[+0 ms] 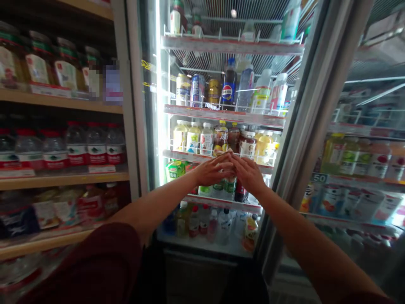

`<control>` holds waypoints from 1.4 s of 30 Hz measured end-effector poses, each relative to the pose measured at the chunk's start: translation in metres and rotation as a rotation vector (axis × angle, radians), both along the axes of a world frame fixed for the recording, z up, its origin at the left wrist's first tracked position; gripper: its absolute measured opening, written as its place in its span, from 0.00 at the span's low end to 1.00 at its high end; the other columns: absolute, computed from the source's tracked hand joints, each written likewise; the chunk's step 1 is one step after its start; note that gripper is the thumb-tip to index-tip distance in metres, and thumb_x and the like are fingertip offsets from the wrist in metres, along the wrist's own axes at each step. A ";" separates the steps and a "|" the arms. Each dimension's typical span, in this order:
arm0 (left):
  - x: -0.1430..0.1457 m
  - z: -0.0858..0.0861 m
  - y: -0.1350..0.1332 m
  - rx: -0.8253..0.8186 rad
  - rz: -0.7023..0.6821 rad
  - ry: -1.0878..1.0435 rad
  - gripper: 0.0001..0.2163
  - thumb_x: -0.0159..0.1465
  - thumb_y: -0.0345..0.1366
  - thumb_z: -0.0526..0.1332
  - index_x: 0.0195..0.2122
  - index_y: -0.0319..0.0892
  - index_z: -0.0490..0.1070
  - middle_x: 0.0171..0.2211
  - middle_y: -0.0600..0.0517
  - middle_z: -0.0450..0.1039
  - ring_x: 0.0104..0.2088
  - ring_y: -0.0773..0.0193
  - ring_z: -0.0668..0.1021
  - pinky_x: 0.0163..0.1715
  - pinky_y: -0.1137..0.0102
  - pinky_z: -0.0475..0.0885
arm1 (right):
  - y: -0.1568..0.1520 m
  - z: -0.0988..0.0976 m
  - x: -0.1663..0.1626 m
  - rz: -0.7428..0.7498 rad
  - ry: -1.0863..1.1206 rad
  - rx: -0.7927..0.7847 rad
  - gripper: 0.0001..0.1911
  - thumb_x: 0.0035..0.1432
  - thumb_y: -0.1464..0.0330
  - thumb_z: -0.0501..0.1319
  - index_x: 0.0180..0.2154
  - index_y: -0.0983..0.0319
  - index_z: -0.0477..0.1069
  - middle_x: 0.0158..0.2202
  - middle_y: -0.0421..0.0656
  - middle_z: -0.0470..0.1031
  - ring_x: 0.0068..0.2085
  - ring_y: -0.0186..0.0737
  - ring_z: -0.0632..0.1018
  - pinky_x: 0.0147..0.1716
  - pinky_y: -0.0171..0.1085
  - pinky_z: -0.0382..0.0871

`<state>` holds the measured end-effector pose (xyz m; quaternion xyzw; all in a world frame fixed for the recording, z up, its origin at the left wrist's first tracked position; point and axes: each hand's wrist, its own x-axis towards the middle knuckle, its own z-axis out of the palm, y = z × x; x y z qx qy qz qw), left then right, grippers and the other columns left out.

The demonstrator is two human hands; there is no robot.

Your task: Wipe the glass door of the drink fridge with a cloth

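Note:
My left hand (213, 169) and my right hand (249, 172) reach out in front of a lit drinks cooler (150, 126). Their fingers are stretched and meet at the tips, forming a peak. Around the fingertips it is blurred, and I cannot make out anything held between them. Behind the hands, juice bottles (221, 136) line a cooler shelf. Green-labelled bottles (229, 189) show partly beneath the fingers, and a green carton (175, 169) stands left of my left hand.
Wooden shelves (63, 183) with red-capped water bottles (76, 145) run along the left. Higher in the cooler is a cola bottle (228, 86). A metal door frame (311, 126) stands at the right, beside another cooler of drinks (376, 154).

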<state>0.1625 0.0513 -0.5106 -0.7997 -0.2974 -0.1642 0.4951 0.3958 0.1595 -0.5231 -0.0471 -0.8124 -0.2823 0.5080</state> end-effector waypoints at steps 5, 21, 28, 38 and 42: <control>-0.056 0.002 -0.026 0.157 0.092 -0.153 0.24 0.72 0.33 0.64 0.69 0.52 0.70 0.73 0.46 0.63 0.78 0.45 0.53 0.74 0.46 0.62 | 0.005 -0.022 0.000 -0.021 0.004 0.101 0.21 0.73 0.72 0.59 0.64 0.58 0.75 0.65 0.45 0.77 0.65 0.48 0.74 0.63 0.47 0.68; -0.069 0.000 -0.013 0.221 0.409 -0.634 0.26 0.76 0.40 0.53 0.75 0.53 0.62 0.79 0.56 0.46 0.80 0.49 0.41 0.78 0.41 0.38 | -0.025 -0.050 -0.042 -0.072 0.041 -0.033 0.24 0.70 0.66 0.59 0.64 0.61 0.75 0.69 0.53 0.71 0.65 0.56 0.74 0.63 0.51 0.69; -0.065 0.001 -0.014 0.216 0.410 -0.661 0.28 0.73 0.39 0.55 0.75 0.54 0.61 0.79 0.54 0.49 0.80 0.47 0.43 0.78 0.40 0.39 | -0.024 -0.068 -0.040 0.001 -0.051 0.008 0.29 0.74 0.72 0.53 0.73 0.64 0.61 0.72 0.51 0.68 0.78 0.47 0.57 0.74 0.50 0.57; -0.066 0.001 -0.015 0.196 0.417 -0.660 0.28 0.74 0.40 0.55 0.75 0.52 0.61 0.79 0.56 0.46 0.80 0.49 0.40 0.78 0.41 0.37 | -0.004 -0.019 -0.034 0.047 0.123 -0.093 0.39 0.72 0.76 0.49 0.79 0.56 0.42 0.79 0.45 0.52 0.78 0.49 0.55 0.77 0.57 0.55; -0.066 0.001 -0.014 0.201 0.422 -0.654 0.27 0.74 0.39 0.54 0.75 0.51 0.62 0.79 0.54 0.46 0.80 0.50 0.39 0.78 0.42 0.37 | -0.013 -0.064 -0.031 0.050 0.002 -0.066 0.43 0.69 0.76 0.52 0.79 0.60 0.41 0.78 0.48 0.54 0.79 0.48 0.53 0.76 0.56 0.56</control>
